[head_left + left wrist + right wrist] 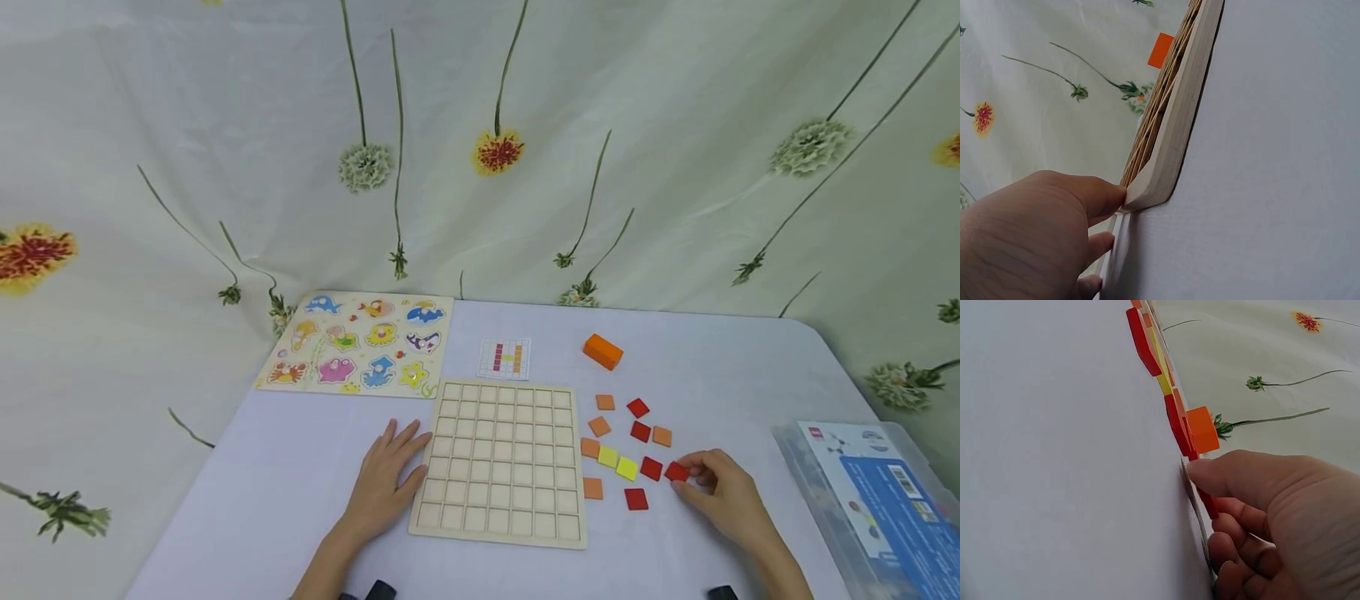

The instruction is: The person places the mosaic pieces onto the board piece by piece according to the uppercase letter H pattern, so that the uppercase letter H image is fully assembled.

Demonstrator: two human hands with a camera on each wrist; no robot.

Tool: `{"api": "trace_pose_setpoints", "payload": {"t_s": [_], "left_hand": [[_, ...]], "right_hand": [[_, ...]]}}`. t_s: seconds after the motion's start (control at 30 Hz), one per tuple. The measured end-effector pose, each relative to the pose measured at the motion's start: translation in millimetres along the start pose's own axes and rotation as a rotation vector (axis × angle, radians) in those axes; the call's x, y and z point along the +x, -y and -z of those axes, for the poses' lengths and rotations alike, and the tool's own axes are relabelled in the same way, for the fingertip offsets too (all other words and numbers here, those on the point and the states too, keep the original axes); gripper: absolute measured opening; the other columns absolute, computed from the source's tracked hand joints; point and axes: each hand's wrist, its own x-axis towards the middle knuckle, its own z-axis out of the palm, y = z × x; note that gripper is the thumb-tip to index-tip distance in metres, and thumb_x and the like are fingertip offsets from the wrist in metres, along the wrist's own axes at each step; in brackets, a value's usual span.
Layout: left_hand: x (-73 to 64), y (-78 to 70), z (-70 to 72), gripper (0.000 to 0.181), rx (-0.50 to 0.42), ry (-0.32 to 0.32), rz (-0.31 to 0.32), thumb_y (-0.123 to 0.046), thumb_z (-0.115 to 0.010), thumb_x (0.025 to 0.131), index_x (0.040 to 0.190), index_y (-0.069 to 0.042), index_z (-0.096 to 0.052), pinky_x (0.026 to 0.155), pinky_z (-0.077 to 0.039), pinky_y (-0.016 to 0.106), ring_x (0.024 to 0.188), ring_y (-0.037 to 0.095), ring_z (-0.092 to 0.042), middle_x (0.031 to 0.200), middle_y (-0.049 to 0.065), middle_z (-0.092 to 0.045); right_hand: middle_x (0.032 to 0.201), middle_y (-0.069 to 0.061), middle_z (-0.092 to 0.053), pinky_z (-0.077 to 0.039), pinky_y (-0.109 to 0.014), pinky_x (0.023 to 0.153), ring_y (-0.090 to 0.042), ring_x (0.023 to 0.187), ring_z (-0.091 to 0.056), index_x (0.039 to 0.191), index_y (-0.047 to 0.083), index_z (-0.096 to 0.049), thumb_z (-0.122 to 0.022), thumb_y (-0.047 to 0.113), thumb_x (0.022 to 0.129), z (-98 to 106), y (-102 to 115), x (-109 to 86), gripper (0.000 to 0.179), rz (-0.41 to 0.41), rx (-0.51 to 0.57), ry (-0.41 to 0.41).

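Left hand loosely spread and touching the left edge of a wooden grid board, I pinch a red tile in my right hand, just right of other loose tiles.

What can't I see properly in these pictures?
Head view: small print on the plastic box is too tiny to read, and the picture's edge cuts the box off.
Left wrist view: the board hides part of the orange block.
Right wrist view: the right hand covers part of its red tile.
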Motion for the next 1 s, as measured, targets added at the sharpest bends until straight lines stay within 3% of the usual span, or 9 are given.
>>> {"api": "trace_pose_setpoints", "payload": {"t_s": [0.2, 0.37, 0.53, 0.77, 1.0], "left_hand": [[-1.0, -1.0, 0.3, 0.044, -0.002, -0.015, -0.005, -0.013, -0.065, 0.089, 0.133, -0.009, -0.060, 0.111, -0.020, 0.068, 0.144, 0.049, -0.026, 0.147, 0.016, -0.049], [-2.8, -2.7, -0.6, 0.044, -0.003, -0.018, 0.004, -0.013, -0.066, 0.089, 0.132, -0.009, -0.060, 0.111, -0.021, 0.068, 0.143, 0.049, -0.026, 0.147, 0.015, -0.049], [-1.5, -2.8, -1.2, 0.044, -0.008, -0.015, 0.006, -0.014, -0.065, 0.089, 0.133, -0.009, -0.060, 0.112, -0.020, 0.068, 0.144, 0.048, -0.025, 0.148, 0.015, -0.049], [0.2, -3.5, -1.3, 0.044, -0.010, 0.000, 0.003, -0.015, -0.065, 0.090, 0.133, -0.010, -0.060, 0.113, -0.020, 0.067, 0.145, 0.048, -0.025, 0.148, 0.016, -0.048], [1.2, -5.0, -1.0, 0.044, -0.011, 0.008, 0.005, -0.014, -0.065, 0.090, 0.133, -0.010, -0.060, 0.114, -0.020, 0.066, 0.145, 0.046, -0.024, 0.148, 0.015, -0.048]], "right_hand": [[0.086, -0.004, -0.057, -0.047, -0.016, 0.060, -0.008, 0.072, -0.049, 0.101, 0.003, -0.068, -0.081, 0.009, 0.076, 6, 14, 5.9, 0.028, 0.021, 0.016, -0.057], [0.083, -0.003, -0.056, -0.045, -0.018, 0.058, -0.011, 0.072, -0.049, 0.101, 0.003, -0.068, -0.082, 0.008, 0.076, 14, 46, 19.8, 0.029, 0.128, 0.020, -0.039], [0.083, -0.005, -0.057, -0.045, -0.019, 0.055, -0.013, 0.071, -0.050, 0.100, 0.003, -0.068, -0.081, 0.005, 0.077, 13, 82, 42.6, 0.026, 0.260, 0.103, 0.024], [0.091, -0.008, -0.060, -0.045, -0.020, 0.057, -0.015, 0.072, -0.050, 0.101, 0.003, -0.068, -0.078, 0.007, 0.081, -9, 129, 75.1, 0.023, 0.364, 0.186, 0.175], [0.090, -0.011, -0.060, -0.044, -0.022, 0.061, -0.013, 0.068, -0.048, 0.096, 0.007, -0.068, -0.079, 0.011, 0.081, -43, 166, 95.0, 0.019, 0.362, 0.200, 0.272]]}}
